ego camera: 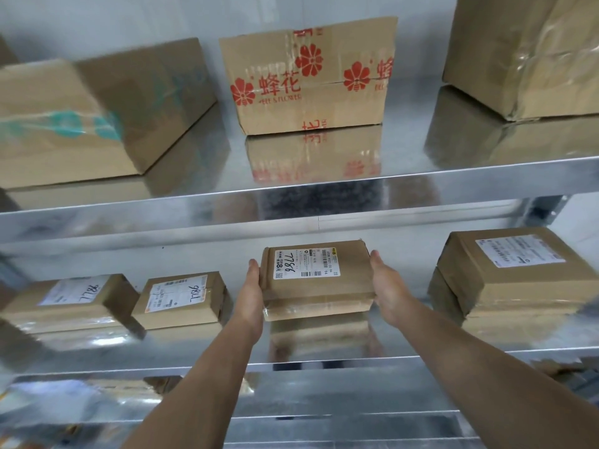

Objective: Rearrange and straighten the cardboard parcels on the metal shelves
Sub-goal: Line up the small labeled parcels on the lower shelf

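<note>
The metal shelves held parcels on two levels. On the upper shelf stood a tall taped box at the right, a blurred box with green tape at the left, and a red-flowered carton between them. On the lower shelf lay a flat right-hand parcel, two labelled parcels at the left, and the middle parcel, label up. The left hand and right hand pressed its opposite sides with straight fingers; whether it was lifted could not be told.
</note>
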A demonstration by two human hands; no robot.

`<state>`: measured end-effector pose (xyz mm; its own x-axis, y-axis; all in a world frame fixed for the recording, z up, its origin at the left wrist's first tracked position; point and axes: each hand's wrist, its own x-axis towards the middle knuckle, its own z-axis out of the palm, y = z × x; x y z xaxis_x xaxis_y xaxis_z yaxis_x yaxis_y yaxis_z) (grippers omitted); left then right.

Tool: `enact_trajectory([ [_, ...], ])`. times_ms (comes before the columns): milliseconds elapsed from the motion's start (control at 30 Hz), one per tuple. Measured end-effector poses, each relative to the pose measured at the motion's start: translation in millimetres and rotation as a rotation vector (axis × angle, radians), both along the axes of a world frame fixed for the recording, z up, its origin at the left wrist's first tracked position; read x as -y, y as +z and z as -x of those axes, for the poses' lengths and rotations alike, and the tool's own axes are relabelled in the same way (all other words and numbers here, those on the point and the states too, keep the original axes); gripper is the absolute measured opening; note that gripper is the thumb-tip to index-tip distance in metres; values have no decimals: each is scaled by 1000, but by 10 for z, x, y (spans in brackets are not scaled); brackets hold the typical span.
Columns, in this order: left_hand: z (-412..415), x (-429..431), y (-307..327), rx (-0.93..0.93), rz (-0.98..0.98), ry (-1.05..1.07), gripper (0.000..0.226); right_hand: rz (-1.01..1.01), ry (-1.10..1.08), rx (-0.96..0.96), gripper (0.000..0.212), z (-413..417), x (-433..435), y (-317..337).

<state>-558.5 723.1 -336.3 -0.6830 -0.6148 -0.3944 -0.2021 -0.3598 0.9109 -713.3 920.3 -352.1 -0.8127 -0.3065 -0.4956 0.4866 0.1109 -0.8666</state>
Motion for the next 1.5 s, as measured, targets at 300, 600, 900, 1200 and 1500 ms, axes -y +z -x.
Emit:
enact_trajectory([
  [300, -93, 69, 77, 17, -9, 37, 63, -31, 52, -21, 66, -81, 86, 135],
  [600, -131, 45, 144, 36, 4, 44, 62, -6, 20, -33, 61, -131, 86, 200],
  [900, -126, 54, 211, 65, 55, 124, 48, 54, -24, -77, 47, -93, -1, 271],
  [1200, -108, -1, 286, 51, 70, 156, 46, 107, -46, -115, 42, -56, -23, 348],
  [1500, -149, -80, 361, 49, 31, 199, 45, 147, -49, -48, 51, -82, -33, 422],
])
